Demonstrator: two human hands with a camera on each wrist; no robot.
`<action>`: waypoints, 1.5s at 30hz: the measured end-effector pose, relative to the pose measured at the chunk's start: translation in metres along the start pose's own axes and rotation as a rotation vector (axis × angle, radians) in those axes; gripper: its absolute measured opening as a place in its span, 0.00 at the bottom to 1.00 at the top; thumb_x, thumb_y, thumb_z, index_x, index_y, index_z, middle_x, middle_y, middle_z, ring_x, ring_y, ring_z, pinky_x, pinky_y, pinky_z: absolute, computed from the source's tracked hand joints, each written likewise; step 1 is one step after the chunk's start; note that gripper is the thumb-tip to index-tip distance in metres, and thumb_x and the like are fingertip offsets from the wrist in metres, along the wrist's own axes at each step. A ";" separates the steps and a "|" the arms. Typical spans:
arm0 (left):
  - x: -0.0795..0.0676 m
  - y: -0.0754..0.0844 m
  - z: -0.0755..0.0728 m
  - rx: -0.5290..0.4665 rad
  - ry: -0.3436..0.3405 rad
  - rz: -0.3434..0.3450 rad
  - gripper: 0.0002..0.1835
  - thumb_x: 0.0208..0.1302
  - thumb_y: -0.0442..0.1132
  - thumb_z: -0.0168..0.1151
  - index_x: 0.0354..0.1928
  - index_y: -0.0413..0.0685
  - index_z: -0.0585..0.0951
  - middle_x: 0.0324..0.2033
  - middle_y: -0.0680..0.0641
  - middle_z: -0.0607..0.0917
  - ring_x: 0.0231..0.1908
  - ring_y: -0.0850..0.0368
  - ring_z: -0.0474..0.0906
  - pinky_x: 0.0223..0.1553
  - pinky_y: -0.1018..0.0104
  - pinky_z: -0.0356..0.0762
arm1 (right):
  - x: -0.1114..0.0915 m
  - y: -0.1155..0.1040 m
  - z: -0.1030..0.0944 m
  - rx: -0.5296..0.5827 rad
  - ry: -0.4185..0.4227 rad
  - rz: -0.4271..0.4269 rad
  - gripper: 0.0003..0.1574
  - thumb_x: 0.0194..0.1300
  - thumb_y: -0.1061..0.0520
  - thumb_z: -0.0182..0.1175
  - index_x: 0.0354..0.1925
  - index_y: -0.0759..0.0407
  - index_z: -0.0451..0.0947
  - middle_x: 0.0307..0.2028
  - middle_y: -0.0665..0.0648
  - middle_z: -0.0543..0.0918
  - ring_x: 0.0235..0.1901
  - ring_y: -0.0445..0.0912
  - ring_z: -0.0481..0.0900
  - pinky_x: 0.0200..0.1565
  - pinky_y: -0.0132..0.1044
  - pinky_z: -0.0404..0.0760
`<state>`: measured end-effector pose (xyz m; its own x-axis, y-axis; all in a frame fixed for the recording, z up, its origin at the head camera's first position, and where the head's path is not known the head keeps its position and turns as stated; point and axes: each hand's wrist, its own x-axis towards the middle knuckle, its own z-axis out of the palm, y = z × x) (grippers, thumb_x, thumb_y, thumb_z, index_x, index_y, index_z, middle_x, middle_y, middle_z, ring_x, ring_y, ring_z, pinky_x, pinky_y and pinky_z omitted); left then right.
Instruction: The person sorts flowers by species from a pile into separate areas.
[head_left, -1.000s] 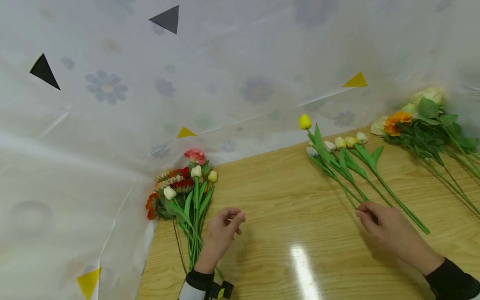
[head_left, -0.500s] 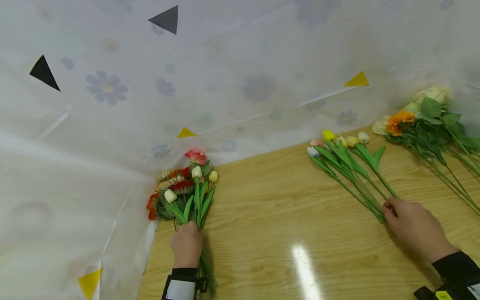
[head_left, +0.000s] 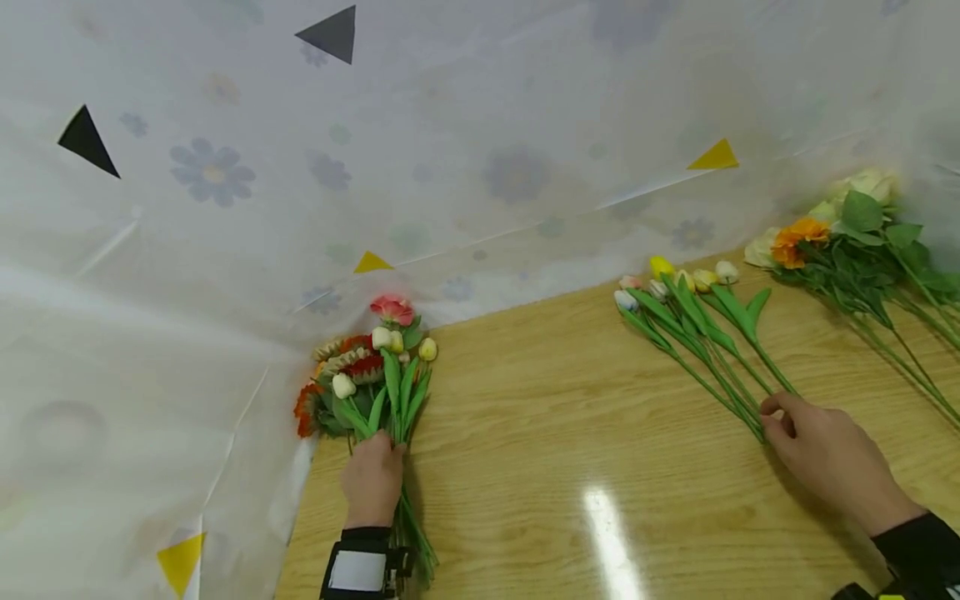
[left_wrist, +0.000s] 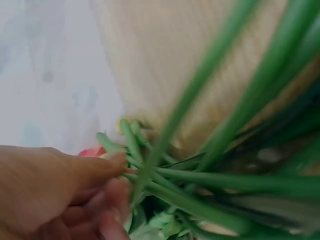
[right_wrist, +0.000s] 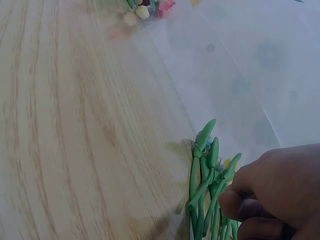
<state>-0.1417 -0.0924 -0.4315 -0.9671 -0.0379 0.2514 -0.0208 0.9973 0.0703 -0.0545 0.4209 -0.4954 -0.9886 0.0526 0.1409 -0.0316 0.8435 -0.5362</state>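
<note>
My left hand [head_left: 372,479] lies over the left bunch and pinches a green tulip stem between thumb and fingers; several stems [left_wrist: 200,175] cross beside the fingertips in the left wrist view. White tulips [head_left: 343,386] and a yellow tulip [head_left: 427,349] lie at the top of this bunch, with loose stems trailing below the hand. On the right, my right hand [head_left: 832,458] has curled fingers and pinches at the lower stems of a row of tulips, among them a bright yellow tulip [head_left: 661,267]. In the right wrist view the thumb tip meets the green stems [right_wrist: 212,210].
Red and orange flowers [head_left: 306,408] and a pink flower [head_left: 392,309] lie under and behind the left bunch. At the far right are an orange flower [head_left: 801,242] and cream roses [head_left: 870,187]. A white patterned sheet [head_left: 510,125] borders the wooden table [head_left: 525,400].
My left hand has moved down and left onto the left bunch, and a white tulip there has shifted left. My right hand has moved right, bringing the bright yellow tulip down among the others.
</note>
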 end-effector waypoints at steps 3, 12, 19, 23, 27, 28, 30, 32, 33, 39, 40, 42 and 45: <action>0.001 0.004 -0.008 -0.160 0.035 0.006 0.08 0.64 0.41 0.68 0.34 0.42 0.84 0.23 0.45 0.85 0.18 0.55 0.76 0.17 0.64 0.69 | -0.002 -0.002 -0.001 0.015 0.017 -0.032 0.09 0.72 0.62 0.55 0.46 0.66 0.76 0.22 0.47 0.74 0.13 0.35 0.57 0.19 0.31 0.54; 0.000 0.067 -0.036 -0.970 -0.242 -0.045 0.13 0.68 0.48 0.64 0.43 0.46 0.82 0.36 0.44 0.86 0.29 0.58 0.80 0.31 0.65 0.78 | -0.001 -0.026 0.004 0.069 0.025 -0.123 0.08 0.71 0.63 0.57 0.44 0.63 0.80 0.19 0.43 0.70 0.13 0.33 0.53 0.20 0.29 0.53; -0.012 0.119 -0.027 -1.249 -0.473 0.009 0.12 0.68 0.46 0.64 0.42 0.45 0.80 0.35 0.48 0.85 0.22 0.63 0.71 0.27 0.71 0.69 | -0.005 -0.066 0.023 0.195 0.086 -0.306 0.05 0.65 0.65 0.63 0.40 0.57 0.81 0.19 0.34 0.67 0.15 0.27 0.54 0.20 0.26 0.58; -0.025 0.155 -0.016 -1.408 -0.653 0.005 0.11 0.67 0.45 0.66 0.41 0.46 0.79 0.35 0.51 0.84 0.23 0.65 0.70 0.27 0.71 0.69 | -0.011 -0.101 0.034 0.476 -0.080 -0.395 0.05 0.71 0.62 0.59 0.42 0.56 0.80 0.17 0.36 0.69 0.16 0.26 0.60 0.19 0.26 0.65; -0.040 0.186 -0.009 -1.488 -0.747 -0.007 0.09 0.66 0.44 0.67 0.40 0.47 0.79 0.34 0.53 0.85 0.22 0.67 0.71 0.26 0.72 0.69 | -0.016 -0.128 0.040 0.722 -0.223 -0.442 0.08 0.75 0.64 0.52 0.43 0.57 0.78 0.16 0.48 0.73 0.16 0.27 0.65 0.17 0.28 0.69; -0.043 0.191 -0.009 -1.504 -0.758 -0.009 0.09 0.66 0.43 0.67 0.40 0.47 0.79 0.34 0.53 0.86 0.22 0.67 0.71 0.26 0.73 0.69 | -0.017 -0.131 0.041 0.749 -0.230 -0.449 0.09 0.75 0.65 0.51 0.43 0.56 0.77 0.16 0.50 0.74 0.16 0.26 0.65 0.17 0.28 0.69; -0.047 0.199 -0.010 -1.526 -0.765 -0.010 0.09 0.66 0.43 0.67 0.40 0.47 0.80 0.33 0.53 0.86 0.21 0.67 0.71 0.26 0.73 0.70 | -0.019 -0.134 0.043 0.765 -0.219 -0.459 0.10 0.75 0.66 0.51 0.41 0.54 0.76 0.16 0.50 0.74 0.16 0.26 0.65 0.17 0.27 0.68; -0.049 0.204 -0.010 -1.545 -0.763 -0.020 0.08 0.65 0.42 0.68 0.39 0.47 0.80 0.33 0.53 0.86 0.21 0.68 0.71 0.25 0.74 0.70 | -0.020 -0.134 0.044 0.749 -0.186 -0.454 0.11 0.74 0.67 0.52 0.39 0.52 0.75 0.17 0.47 0.73 0.16 0.26 0.64 0.16 0.26 0.67; -0.050 0.205 -0.010 -1.555 -0.761 -0.027 0.08 0.65 0.41 0.68 0.39 0.47 0.80 0.32 0.53 0.85 0.21 0.68 0.71 0.25 0.74 0.70 | -0.020 -0.133 0.045 0.742 -0.171 -0.450 0.11 0.73 0.67 0.53 0.38 0.51 0.75 0.17 0.46 0.73 0.16 0.25 0.63 0.16 0.26 0.67; -0.052 0.207 -0.007 -1.539 -0.752 0.001 0.10 0.65 0.42 0.68 0.42 0.46 0.80 0.35 0.53 0.85 0.23 0.67 0.75 0.26 0.73 0.72 | -0.021 -0.128 0.045 0.684 -0.099 -0.468 0.15 0.69 0.69 0.57 0.37 0.48 0.74 0.17 0.40 0.70 0.17 0.24 0.60 0.16 0.24 0.65; -0.051 0.205 -0.007 -1.510 -0.756 0.028 0.11 0.66 0.44 0.68 0.45 0.48 0.81 0.37 0.54 0.85 0.25 0.66 0.76 0.28 0.73 0.73 | -0.021 -0.127 0.044 0.670 -0.090 -0.461 0.16 0.69 0.69 0.57 0.37 0.47 0.74 0.17 0.39 0.69 0.17 0.24 0.59 0.16 0.24 0.64; -0.050 0.199 -0.008 -1.440 -0.758 0.089 0.14 0.67 0.47 0.66 0.51 0.52 0.81 0.42 0.53 0.84 0.29 0.60 0.80 0.31 0.69 0.78 | -0.018 -0.122 0.041 0.635 -0.057 -0.455 0.16 0.69 0.70 0.57 0.36 0.47 0.74 0.18 0.37 0.69 0.17 0.24 0.60 0.17 0.24 0.64; -0.046 0.183 -0.008 -1.326 -0.727 0.145 0.18 0.68 0.50 0.64 0.58 0.60 0.79 0.50 0.53 0.84 0.35 0.47 0.83 0.36 0.63 0.81 | -0.009 -0.107 0.034 0.540 0.015 -0.431 0.15 0.68 0.70 0.58 0.35 0.49 0.75 0.18 0.35 0.67 0.16 0.26 0.59 0.17 0.25 0.63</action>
<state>-0.0991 0.0911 -0.4229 -0.8603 0.4854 -0.1559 -0.0646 0.1994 0.9778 -0.0473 0.3125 -0.4675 -0.8694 -0.2168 0.4440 -0.4939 0.4067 -0.7685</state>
